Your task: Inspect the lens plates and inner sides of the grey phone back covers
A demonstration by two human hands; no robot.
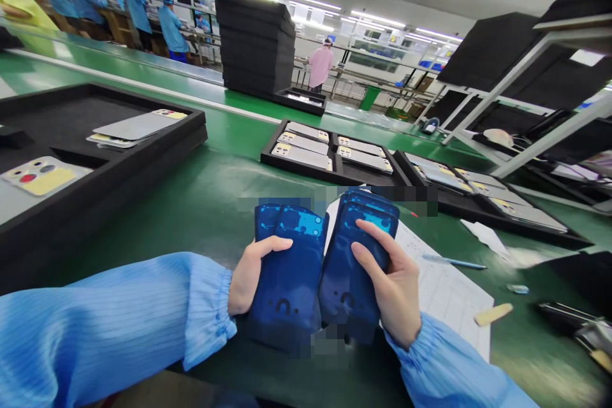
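My left hand [248,274] grips a small fanned batch of dark blue phone-shaped panels [291,274], thumb flat across the top one. In my right hand [394,274] is a second batch of blue panels [342,274], pinched with the thumb and a finger on its face. Each batch shows lighter blue camera-area patterns near the top and a small dark curved mark near the bottom. The two batches meet side by side above the green table [201,204]. The fingers behind them are hidden. A printed paper sheet [440,293] lies beneath and to the right.
Black foam trays [335,172] with grey phone panels sit ahead, and a large black tray [143,166] stands at left. A tall stack of black trays [253,44] rises behind. At right lie a pen [454,262] and a beige strip [493,314]. Co-workers [172,29] stand far back.
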